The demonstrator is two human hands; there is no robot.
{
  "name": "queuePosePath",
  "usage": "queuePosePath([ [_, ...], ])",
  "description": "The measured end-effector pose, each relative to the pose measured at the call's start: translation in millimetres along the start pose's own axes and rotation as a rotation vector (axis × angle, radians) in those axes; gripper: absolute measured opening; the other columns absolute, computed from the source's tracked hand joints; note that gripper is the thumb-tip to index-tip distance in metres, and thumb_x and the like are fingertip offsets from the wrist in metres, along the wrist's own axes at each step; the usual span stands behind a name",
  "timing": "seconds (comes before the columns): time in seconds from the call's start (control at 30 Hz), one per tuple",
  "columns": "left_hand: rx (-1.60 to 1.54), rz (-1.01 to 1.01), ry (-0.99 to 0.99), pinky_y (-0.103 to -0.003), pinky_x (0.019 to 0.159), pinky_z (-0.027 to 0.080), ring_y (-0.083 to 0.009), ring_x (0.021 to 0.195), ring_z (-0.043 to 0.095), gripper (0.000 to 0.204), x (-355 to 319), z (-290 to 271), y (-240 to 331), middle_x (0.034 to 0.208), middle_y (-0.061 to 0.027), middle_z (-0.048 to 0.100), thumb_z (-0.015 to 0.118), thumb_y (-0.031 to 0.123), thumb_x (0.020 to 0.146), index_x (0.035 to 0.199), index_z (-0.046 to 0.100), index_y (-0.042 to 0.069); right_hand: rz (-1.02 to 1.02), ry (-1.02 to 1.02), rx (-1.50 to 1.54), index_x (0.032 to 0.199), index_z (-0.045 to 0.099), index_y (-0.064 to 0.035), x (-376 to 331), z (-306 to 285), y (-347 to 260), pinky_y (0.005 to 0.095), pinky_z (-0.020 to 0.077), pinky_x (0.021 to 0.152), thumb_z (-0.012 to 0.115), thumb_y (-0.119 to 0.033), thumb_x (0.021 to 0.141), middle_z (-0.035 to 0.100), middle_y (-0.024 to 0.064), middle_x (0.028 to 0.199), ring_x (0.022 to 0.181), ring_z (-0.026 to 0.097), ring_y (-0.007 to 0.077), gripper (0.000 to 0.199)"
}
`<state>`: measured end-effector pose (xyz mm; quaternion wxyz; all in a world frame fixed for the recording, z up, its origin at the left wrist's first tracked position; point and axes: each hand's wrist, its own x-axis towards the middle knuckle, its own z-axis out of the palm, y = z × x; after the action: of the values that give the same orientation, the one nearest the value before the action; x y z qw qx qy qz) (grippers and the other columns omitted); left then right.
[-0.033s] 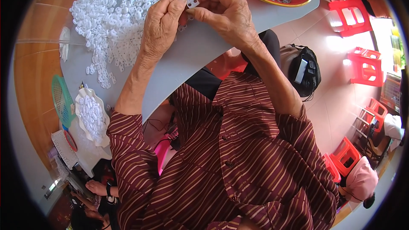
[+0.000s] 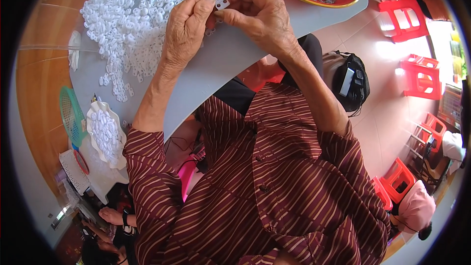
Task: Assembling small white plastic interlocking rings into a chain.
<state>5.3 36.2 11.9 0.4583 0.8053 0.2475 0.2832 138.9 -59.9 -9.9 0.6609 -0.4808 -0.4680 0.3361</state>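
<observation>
Over the grey board (image 2: 235, 64), left hand (image 2: 184, 29) and right hand (image 2: 257, 14), both grips pinched shut on one small white plastic piece (image 2: 222, 2)

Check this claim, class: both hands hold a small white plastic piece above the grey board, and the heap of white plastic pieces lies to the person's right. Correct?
Not quite. In the head view, both hands, left hand and right hand, hold the small white plastic piece above the grey board, but the heap of white plastic pieces lies to the person's left.

A pale pink tiled floor (image 2: 387, 118) fills the right of the frame, bright with daylight at the upper right. Red plastic stools (image 2: 421, 76) stand along the right edge and lower right. At the left edge runs a wooden surface (image 2: 37, 76), orange-brown and glossy.
</observation>
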Motion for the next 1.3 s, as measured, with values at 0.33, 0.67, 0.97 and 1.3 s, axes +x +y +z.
queuePosePath([
  [0.33,0.091,0.046,0.009,-0.026,0.062,0.048,-0.0118,0.066,0.055,0.041,0,-2,-10,0.072,-0.0095,0.058,0.050,0.030,0.093,0.110,0.055,-0.007,-0.079,0.037,-0.056,0.100,0.062,0.0003,-1,2,2,0.0229,0.0526,0.068,0.072,-0.007,0.076,0.066,0.0057,0.078,0.073,0.064,0.0102,0.026],
  [0.67,-0.009,-0.018,0.014,-0.027,0.056,0.042,-0.0109,0.060,0.048,0.030,-5,2,1,0.066,-0.0056,0.052,0.047,0.026,0.093,0.099,0.056,-0.003,-0.090,0.014,-0.076,0.101,0.061,0.0013,-1,2,-1,0.0235,0.0530,0.069,0.071,-0.006,0.078,0.066,0.0069,0.081,0.076,0.065,0.0116,0.025],
  [0.97,0.047,0.080,0.010,-0.027,0.051,0.038,-0.0098,0.057,0.042,0.025,-5,2,10,0.063,-0.0037,0.049,0.045,0.023,0.096,0.090,0.053,0.001,-0.007,-0.033,0.068,0.109,0.056,0.0012,-1,-2,-4,0.0228,0.0515,0.073,0.066,-0.008,0.083,0.064,0.0060,0.084,0.078,0.063,0.0105,0.029],
  [1.3,0.026,0.033,-0.048,-0.026,0.054,0.041,-0.0098,0.060,0.045,0.023,-2,-1,1,0.066,-0.0035,0.052,0.048,0.022,0.094,0.093,0.055,0.000,0.005,-0.019,0.042,0.105,0.058,0.0017,0,-1,0,0.0223,0.0511,0.071,0.068,-0.007,0.080,0.063,0.0046,0.081,0.074,0.062,0.0100,0.028],
])
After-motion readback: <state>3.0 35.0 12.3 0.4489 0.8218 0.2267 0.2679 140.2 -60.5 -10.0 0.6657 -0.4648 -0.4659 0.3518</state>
